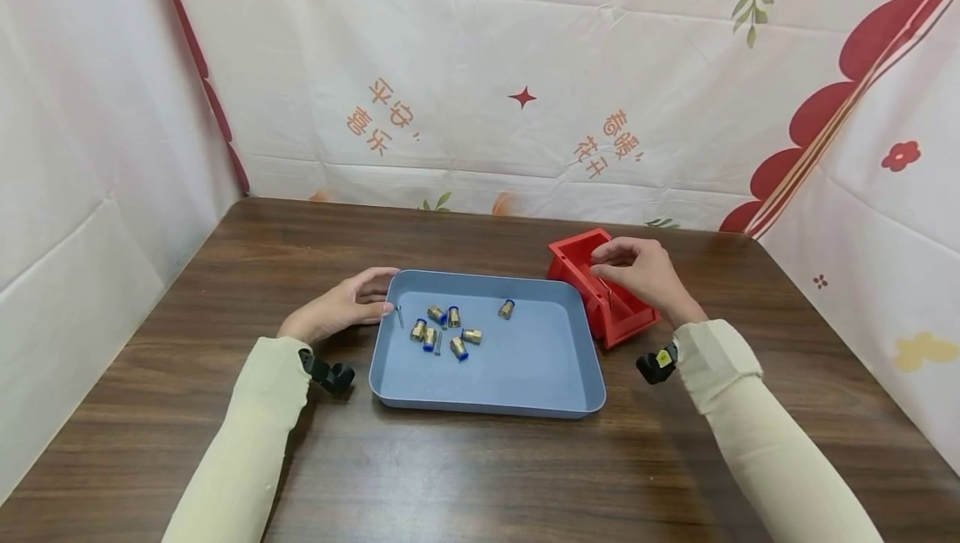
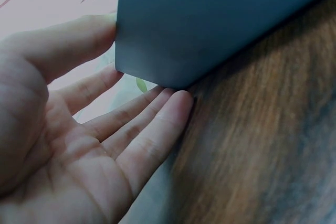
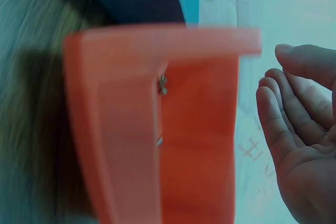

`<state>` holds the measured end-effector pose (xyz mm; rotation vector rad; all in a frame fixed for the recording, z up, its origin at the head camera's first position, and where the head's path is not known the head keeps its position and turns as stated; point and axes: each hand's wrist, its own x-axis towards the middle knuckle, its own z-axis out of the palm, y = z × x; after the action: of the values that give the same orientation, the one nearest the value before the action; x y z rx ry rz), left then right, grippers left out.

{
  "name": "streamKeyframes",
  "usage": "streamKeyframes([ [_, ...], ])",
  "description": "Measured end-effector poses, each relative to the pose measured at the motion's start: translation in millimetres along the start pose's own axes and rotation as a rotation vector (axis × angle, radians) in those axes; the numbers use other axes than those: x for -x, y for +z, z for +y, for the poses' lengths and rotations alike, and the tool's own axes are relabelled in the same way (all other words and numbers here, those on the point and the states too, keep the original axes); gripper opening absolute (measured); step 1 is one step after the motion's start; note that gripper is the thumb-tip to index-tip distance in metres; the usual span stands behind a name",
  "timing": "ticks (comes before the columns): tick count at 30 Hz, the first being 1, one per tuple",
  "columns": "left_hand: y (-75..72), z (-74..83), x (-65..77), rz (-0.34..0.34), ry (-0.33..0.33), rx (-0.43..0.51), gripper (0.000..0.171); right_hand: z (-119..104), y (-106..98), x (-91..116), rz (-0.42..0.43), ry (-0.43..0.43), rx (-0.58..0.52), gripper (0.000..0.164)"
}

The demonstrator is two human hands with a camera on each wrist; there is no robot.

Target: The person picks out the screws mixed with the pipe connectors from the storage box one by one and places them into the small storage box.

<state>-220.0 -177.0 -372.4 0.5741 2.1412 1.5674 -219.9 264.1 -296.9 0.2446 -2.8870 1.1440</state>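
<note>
A blue-grey tray (image 1: 525,368) lies on the table, holding several brass pneumatic fittings (image 1: 459,349) with blue collars and a few thin metal screws or pins (image 1: 438,344). At its back left corner my left hand (image 1: 347,307) holds the tray, thumb over the rim and fingers along the outer wall. In the left wrist view those fingers (image 2: 152,150) touch the wall low down. My right hand (image 1: 637,269) hovers over a red bin (image 1: 624,328), thumb apart from the loosely bent fingers. Nothing shows between them in the right wrist view. Small metal pieces (image 3: 162,84) lie inside the bin.
The bin stands tilted in direction against the tray's right side on the brown wooden table (image 1: 450,476). A printed cloth (image 1: 465,67) hangs behind the table and along both sides. Each wrist carries a small black camera (image 1: 327,373).
</note>
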Motion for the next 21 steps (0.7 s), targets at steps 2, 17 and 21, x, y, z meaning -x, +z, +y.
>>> streamKeyframes([
  [2, 0.1, -0.2, -0.3, 0.0, 0.001, 0.004, 0.066, -4.8, 3.9, -3.2, -0.007, -0.006, -0.004, 0.033],
  [17, -1.9, -1.7, 0.8, -0.017, 0.01, 0.034, 0.069, -34.3, 43.3, -22.4, -0.048, -0.123, -0.123, 0.026],
  [21, -1.9, -1.7, 0.5, -0.013, 0.008, 0.027, 0.068, -41.7, 54.6, -24.9, -0.079, -0.123, -0.124, 0.027],
])
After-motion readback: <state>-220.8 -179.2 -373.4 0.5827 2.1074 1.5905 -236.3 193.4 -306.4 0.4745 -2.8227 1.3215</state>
